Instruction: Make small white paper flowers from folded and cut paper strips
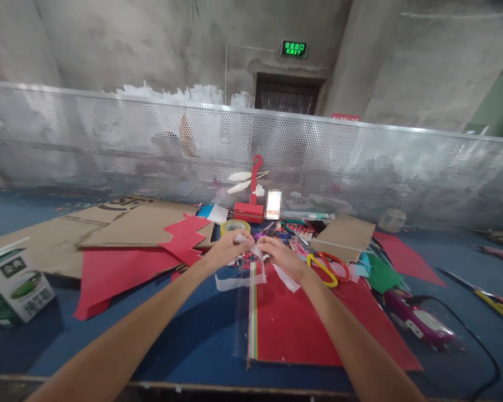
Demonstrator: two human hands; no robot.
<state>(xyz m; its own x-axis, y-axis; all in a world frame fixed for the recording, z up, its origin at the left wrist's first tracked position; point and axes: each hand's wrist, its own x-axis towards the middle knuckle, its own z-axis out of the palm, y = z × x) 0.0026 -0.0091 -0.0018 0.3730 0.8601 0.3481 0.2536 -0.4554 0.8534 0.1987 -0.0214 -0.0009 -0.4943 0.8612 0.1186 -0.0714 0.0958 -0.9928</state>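
Observation:
Strips of thin white paper hang between my hands over the middle of the table. My left hand has its fingers closed on the white paper, close to a roll of yellowish tape. Fingertips of my right hand pinch the same paper, almost touching the left fingers. One strip dangles below the left hand; another piece sticks out under the right wrist. Beneath them lies a stack of red sheets with a multicoloured edge. Scissors with yellow and red handles rest just right of the right hand.
Cardboard sheets and red paper cover the left side. A green-white carton stands at far left. A purple corded tool and more scissors lie right. A red box with an upright hook stands before the perforated metal screen.

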